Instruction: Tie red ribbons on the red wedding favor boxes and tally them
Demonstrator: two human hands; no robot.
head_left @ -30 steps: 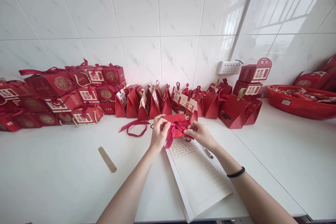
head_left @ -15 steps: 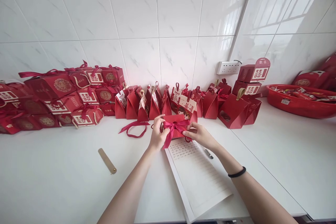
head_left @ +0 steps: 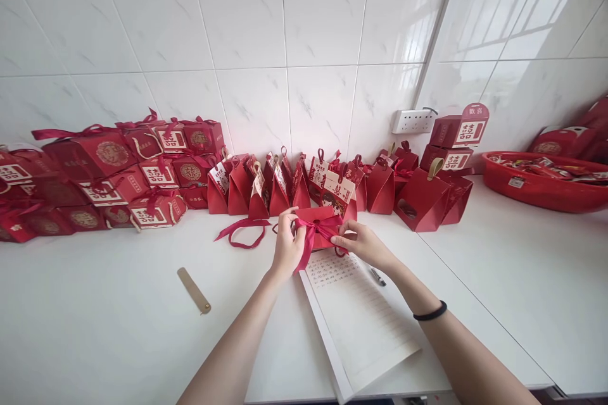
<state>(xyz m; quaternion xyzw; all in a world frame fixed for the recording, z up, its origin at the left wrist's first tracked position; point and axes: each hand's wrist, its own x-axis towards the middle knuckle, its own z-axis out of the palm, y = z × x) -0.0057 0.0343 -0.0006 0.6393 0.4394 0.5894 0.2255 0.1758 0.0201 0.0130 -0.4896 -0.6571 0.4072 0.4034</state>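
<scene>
A small red gift box [head_left: 325, 214] sits at the top edge of an open notebook [head_left: 361, 323], with a dark red ribbon bow [head_left: 317, 228] across its front. My left hand [head_left: 287, 242] is closed on the bow's left side, thumb and fingers pinching the ribbon. On the other side my right hand [head_left: 357, 242] pinches the right loop of the same ribbon. A loose length of red ribbon [head_left: 247, 234] lies on the counter to the left of the box. Part of the box is hidden behind the bow and fingers.
Stacked red boxes [head_left: 114, 171] stand against the wall at left. Several triangular red boxes [head_left: 240, 190] line the back. A red basin [head_left: 546, 193] of wrapped items is at right. A pen [head_left: 378, 276] lies beside the notebook; a tan strip [head_left: 194, 291] rests on the counter [head_left: 95, 323].
My left hand has shifted very slightly, its thumb now turned more upward at the ribbon. My right hand stays nearly still, and the box has not visibly moved.
</scene>
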